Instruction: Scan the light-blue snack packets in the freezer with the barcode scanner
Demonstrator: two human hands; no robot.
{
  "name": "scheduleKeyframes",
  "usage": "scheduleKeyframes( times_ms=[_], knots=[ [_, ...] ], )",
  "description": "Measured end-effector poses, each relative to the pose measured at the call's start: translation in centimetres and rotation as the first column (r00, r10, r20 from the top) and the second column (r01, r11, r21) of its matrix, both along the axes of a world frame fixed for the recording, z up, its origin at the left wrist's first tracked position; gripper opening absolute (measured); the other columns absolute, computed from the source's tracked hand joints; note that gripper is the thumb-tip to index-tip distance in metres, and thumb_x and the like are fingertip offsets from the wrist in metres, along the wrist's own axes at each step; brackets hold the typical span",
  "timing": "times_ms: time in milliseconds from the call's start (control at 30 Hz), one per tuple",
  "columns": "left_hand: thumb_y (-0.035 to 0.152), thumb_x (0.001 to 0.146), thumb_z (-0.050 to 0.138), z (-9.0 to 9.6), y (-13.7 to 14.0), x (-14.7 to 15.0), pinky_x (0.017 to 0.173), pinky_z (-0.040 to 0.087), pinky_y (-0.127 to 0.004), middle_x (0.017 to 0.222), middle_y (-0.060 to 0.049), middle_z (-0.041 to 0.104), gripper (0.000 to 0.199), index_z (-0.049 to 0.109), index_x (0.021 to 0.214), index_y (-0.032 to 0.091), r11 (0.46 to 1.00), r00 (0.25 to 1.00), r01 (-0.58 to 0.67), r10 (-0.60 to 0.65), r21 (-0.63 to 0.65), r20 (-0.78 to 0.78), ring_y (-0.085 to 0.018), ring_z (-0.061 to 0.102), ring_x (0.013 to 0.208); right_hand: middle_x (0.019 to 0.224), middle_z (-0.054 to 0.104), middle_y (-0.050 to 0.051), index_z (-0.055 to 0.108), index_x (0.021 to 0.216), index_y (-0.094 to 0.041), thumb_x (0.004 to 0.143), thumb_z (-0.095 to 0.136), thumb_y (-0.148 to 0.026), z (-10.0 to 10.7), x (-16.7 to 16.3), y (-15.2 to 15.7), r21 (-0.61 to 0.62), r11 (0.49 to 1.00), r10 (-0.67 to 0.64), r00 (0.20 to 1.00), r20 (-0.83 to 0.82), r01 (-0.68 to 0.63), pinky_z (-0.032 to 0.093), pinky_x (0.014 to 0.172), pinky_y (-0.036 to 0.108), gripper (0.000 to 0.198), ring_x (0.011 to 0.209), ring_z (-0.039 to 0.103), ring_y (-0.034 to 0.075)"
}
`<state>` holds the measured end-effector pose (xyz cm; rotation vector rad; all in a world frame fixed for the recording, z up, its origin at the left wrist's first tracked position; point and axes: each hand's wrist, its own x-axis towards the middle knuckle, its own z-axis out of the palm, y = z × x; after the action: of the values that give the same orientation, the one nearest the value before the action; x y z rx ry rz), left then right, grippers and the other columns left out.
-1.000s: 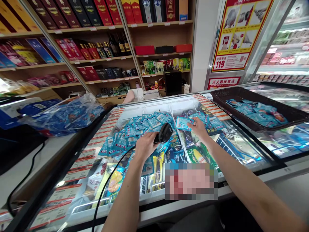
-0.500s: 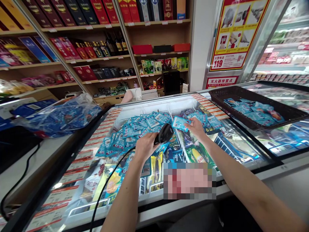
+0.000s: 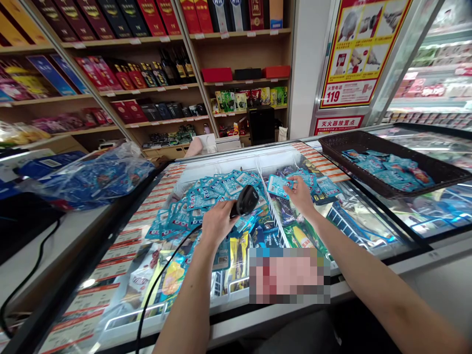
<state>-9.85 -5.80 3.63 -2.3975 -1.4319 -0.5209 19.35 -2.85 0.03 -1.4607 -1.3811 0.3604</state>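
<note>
Flat blue printed packet (image 3: 278, 186) is pinched in the right hand (image 3: 300, 194); the left hand (image 3: 218, 220) grips a black corded scanner (image 3: 247, 200); likely mid-scan, next needing steady aim.

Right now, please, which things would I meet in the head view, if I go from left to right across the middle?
Clear plastic bag, left hand, black scanner, held blue packet, right hand, dark basket.

Narrow gap between scanner (image 3: 246, 200) and packet (image 3: 279, 186), wire divider (image 3: 278, 222) beneath, scanner cable (image 3: 151, 290) leftward
</note>
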Motion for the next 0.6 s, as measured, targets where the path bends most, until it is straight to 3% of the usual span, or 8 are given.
scheduleKeyframes(
  times_ms=[167, 333, 433, 600],
  knots=[
    [0.043, 0.083, 0.052, -0.1, 0.5, -1.1, 0.063, 0.041, -0.028, 0.101, -0.007, 0.067, 0.035, 0.057, 0.110, 0.021, 0.985, 0.985, -0.165, 0.162, 0.055, 0.055, -0.023, 0.062, 0.094, 0.096, 0.059, 0.009, 0.049, 0.115, -0.017, 0.084, 0.049, -0.026, 0.2, 0.1, -0.7, 0.103, 0.992, -0.107, 0.936, 0.335, 0.077, 0.044, 0.078, 0.036, 0.033, 0.084, 0.056, 0.022],
    [0.043, 0.082, 0.052, -0.2, 0.6, -1.3, 0.061, 0.040, -0.028, 0.105, -0.006, 0.066, 0.035, 0.057, 0.110, 0.023, 0.970, 0.971, -0.232, 0.228, 0.071, 0.070, -0.023, 0.062, 0.091, 0.114, 0.053, 0.014, 0.059, 0.108, -0.017, 0.083, 0.054, -0.025, 0.0, 0.0, -1.0, 0.151, 0.979, -0.200, 0.767, 0.610, 0.135, 0.038, 0.088, 0.041, 0.026, 0.105, 0.046, 0.028],
    [0.044, 0.082, 0.052, -0.2, 0.6, -1.3, 0.061, 0.040, -0.029, 0.105, -0.005, 0.067, 0.034, 0.057, 0.110, 0.024, 0.970, 0.971, -0.234, 0.229, 0.069, 0.074, -0.023, 0.062, 0.091, 0.118, 0.054, 0.011, 0.063, 0.103, -0.022, 0.085, 0.052, -0.026, 0.1, 0.0, -1.1, 0.142, 0.975, -0.222, 0.691, 0.688, 0.172, 0.036, 0.086, 0.045, 0.021, 0.106, 0.043, 0.030],
    [0.042, 0.082, 0.052, -0.1, 0.5, -1.2, 0.062, 0.040, -0.028, 0.106, -0.006, 0.066, 0.035, 0.056, 0.112, 0.023, 0.967, 0.967, -0.251, 0.247, 0.054, 0.067, -0.023, 0.062, 0.095, 0.123, 0.054, 0.011, 0.065, 0.101, -0.021, 0.088, 0.045, -0.021, 0.6, 0.0, -1.0, 0.160, 0.965, -0.258, 0.643, 0.721, 0.207, 0.030, 0.092, 0.049, 0.024, 0.113, 0.040, 0.030]
  ],
)
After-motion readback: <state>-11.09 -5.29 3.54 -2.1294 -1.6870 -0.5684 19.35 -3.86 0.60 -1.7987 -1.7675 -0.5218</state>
